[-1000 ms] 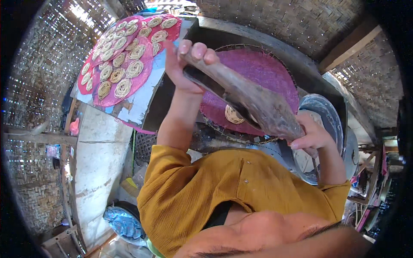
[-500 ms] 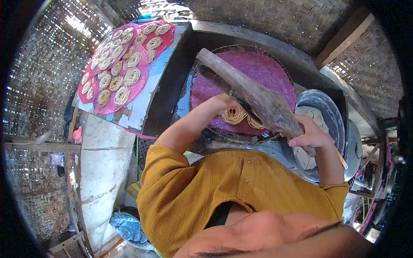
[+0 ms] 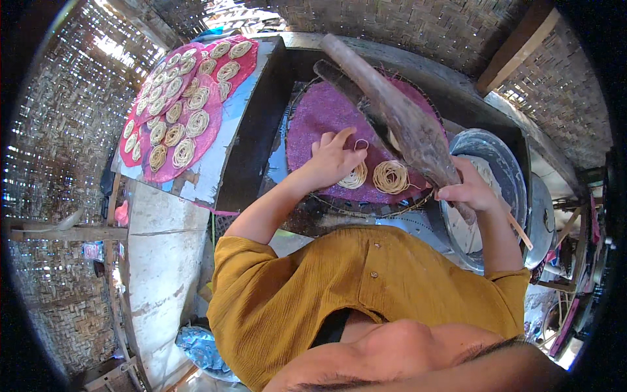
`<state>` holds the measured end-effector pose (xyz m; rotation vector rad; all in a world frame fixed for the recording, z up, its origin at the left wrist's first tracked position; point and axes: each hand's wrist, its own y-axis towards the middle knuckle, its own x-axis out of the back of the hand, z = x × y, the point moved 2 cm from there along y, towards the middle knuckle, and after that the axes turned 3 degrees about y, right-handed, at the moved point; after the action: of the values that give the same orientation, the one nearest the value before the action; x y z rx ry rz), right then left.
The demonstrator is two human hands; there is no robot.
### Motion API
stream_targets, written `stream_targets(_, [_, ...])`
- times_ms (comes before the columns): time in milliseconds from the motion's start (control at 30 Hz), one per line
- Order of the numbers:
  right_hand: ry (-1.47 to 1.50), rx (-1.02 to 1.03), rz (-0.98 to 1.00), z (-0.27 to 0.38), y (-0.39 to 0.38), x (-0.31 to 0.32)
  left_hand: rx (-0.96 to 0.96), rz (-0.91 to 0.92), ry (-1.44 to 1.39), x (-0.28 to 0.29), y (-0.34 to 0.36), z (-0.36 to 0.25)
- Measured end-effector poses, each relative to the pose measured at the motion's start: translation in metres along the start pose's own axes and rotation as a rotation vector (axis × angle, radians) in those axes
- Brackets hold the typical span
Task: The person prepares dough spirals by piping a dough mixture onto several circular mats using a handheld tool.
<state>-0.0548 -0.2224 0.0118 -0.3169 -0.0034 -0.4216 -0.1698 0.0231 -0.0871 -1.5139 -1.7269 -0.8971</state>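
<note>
My right hand is closed around the lower end of a long, grey-brown wooden tool that slants up to the back left, a dark strip along its underside. A pale thin stick sticks out below that hand. My left hand, fingers curled, holds a thin noodle strand over the pink mesh cloth in a round woven tray. Beside and partly under my fingers lies a noodle coil; another coil lies to its right.
At the left, pink cloths with several noodle coils cover a pale board. A metal basin of white dough stands at the right, with a round lid beside it. Woven walls and a wooden post surround the workspace.
My left hand has let go of the wooden tool and moved down to the noodles. The tool's upper end has swung rightward. More coiled noodles show on the tray.
</note>
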Motion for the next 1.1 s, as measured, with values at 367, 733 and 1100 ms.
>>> stream_targets(367, [0.199, -0.042, 0.206, 0.014, 0.037, -0.035, -0.289, -0.256, -1.915, 0.135, 0.029, 0.016])
stream_targets(733, [-0.164, -0.216, 0.451, 0.016, 0.122, -0.034, -0.635, -0.463, -2.097, 0.122, 0.038, 0.1])
stream_targets(1100, [-0.248, -0.136, 0.325, 0.045, 0.102, -0.03, -0.711, -0.59, -2.058, 0.131, 0.016, 0.076])
